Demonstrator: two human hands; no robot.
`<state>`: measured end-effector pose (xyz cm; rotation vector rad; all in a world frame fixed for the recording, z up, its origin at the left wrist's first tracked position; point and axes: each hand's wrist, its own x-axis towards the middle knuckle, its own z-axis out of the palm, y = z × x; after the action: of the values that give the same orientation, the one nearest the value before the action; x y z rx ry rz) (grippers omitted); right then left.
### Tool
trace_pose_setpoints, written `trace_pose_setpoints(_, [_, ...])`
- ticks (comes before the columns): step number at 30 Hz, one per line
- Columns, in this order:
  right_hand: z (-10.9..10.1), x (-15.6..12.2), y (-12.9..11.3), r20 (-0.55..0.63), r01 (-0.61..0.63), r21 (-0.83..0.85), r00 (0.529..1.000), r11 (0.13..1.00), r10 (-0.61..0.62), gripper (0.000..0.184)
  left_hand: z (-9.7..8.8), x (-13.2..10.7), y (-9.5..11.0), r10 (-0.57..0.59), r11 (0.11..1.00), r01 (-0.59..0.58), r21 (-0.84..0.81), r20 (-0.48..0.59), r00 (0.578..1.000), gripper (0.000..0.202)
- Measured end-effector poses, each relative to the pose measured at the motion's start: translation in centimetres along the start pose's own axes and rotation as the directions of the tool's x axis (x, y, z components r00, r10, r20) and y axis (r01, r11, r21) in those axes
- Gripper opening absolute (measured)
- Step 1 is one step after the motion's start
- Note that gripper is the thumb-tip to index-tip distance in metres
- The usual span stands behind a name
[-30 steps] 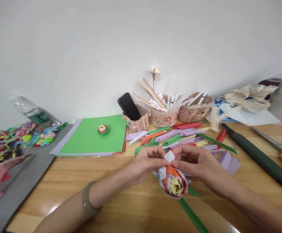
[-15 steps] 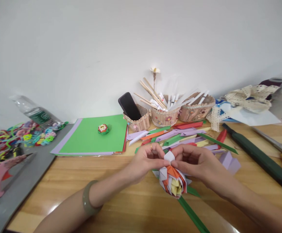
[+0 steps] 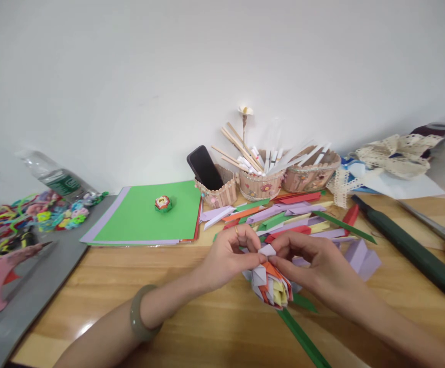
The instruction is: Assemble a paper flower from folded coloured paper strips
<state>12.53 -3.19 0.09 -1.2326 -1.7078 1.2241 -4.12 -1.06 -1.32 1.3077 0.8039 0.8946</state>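
A folded paper flower (image 3: 274, 286) in pale lilac, orange and yellow sits between my two hands, low and right of centre. My left hand (image 3: 232, 258), with a ring on one finger, pinches a lilac petal at the flower's upper edge. Against the same petal, thumb and fingers of my right hand (image 3: 310, 258) press from the other side. The fingertips partly cover the petal. Green paper strips (image 3: 302, 337) stick out from below the flower toward me. Just behind the hands lie many folded paper strips (image 3: 272, 210).
A small paper flower (image 3: 163, 203) rests on stacked coloured sheets (image 3: 141, 225). Craft baskets (image 3: 258, 186) hold a phone (image 3: 205, 167), sticks and pens. At left are a pink glue gun (image 3: 0, 276) and a bottle (image 3: 63, 181). A dark green tool (image 3: 410, 250) lies at right.
The lilac petal at the top, upright before, is now bent down and shows less between my fingertips. Both hands have shifted only slightly, still on the flower.
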Motion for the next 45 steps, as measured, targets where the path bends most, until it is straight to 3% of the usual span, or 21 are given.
trace_pose_setpoints(9, [-0.1,0.2,0.3,0.025,-0.010,0.025,1.000,1.000,0.009,0.017,-0.1,0.2,0.6,-0.079,0.997,0.080,-0.001,0.027,0.996,0.021])
trace_pose_setpoints(14, [-0.2,-0.1,0.0,-0.018,0.052,-0.086,0.998,0.995,-0.053,0.023,-0.1,0.3,0.7,-0.092,0.994,0.091,0.054,0.014,0.996,0.024])
trace_pose_setpoints(18, [-0.2,-0.3,-0.1,-0.034,0.101,-0.186,0.993,0.977,-0.109,0.019,-0.1,0.0,0.7,-0.055,0.991,0.056,0.122,-0.009,0.998,0.018])
trace_pose_setpoints(22, [-0.2,-0.2,0.4,-0.076,0.102,-0.248,0.989,0.963,-0.125,0.012,-0.2,-0.2,0.7,0.054,0.977,-0.033,0.209,-0.096,0.994,0.013])
trace_pose_setpoints(27, [-0.7,-0.2,0.2,-0.178,0.083,-0.199,0.977,0.977,-0.119,0.015,-0.5,-0.3,0.6,0.184,0.938,-0.158,0.310,-0.054,0.982,0.007])
trace_pose_setpoints(30, [-0.9,-0.2,-0.4,-0.205,0.020,-0.116,0.978,0.993,-0.044,0.026,-0.7,-0.5,0.4,0.426,0.777,-0.359,0.517,-0.010,0.905,0.010])
trace_pose_setpoints(32, [-0.9,-0.1,-0.6,-0.096,-0.051,-0.024,0.994,0.998,0.048,0.031,-1.0,-0.6,0.1,0.572,0.583,-0.486,0.651,0.096,0.814,0.012])
trace_pose_setpoints(35, [-0.5,0.2,-0.6,0.051,-0.157,0.114,0.987,0.981,0.152,0.034,-1.3,-0.9,-0.4,0.621,0.336,-0.575,0.746,0.284,0.730,0.013])
trace_pose_setpoints(37, [-0.4,0.4,-0.5,0.084,-0.194,0.178,0.980,0.965,0.181,0.036,-1.4,-1.0,-0.6,0.595,0.298,-0.597,0.745,0.344,0.727,0.016])
trace_pose_setpoints(39, [-0.5,0.4,-0.5,0.099,-0.200,0.219,0.978,0.955,0.182,0.038,-1.2,-0.9,-0.5,0.590,0.380,-0.590,0.713,0.305,0.748,0.021])
trace_pose_setpoints(41, [-0.7,0.3,-0.5,0.110,-0.180,0.251,0.982,0.951,0.156,0.037,-0.9,-0.7,-0.2,0.557,0.564,-0.520,0.641,0.169,0.813,0.044])
trace_pose_setpoints(43, [-0.9,0.1,-0.5,0.117,-0.141,0.259,0.987,0.956,0.114,0.035,-0.6,-0.5,0.3,0.389,0.785,-0.360,0.504,0.051,0.920,0.072])
trace_pose_setpoints(45, [-0.9,0.0,-0.4,0.133,-0.107,0.235,0.988,0.966,0.077,0.032,-0.3,-0.4,0.7,0.141,0.927,-0.149,0.344,0.048,0.989,0.081])
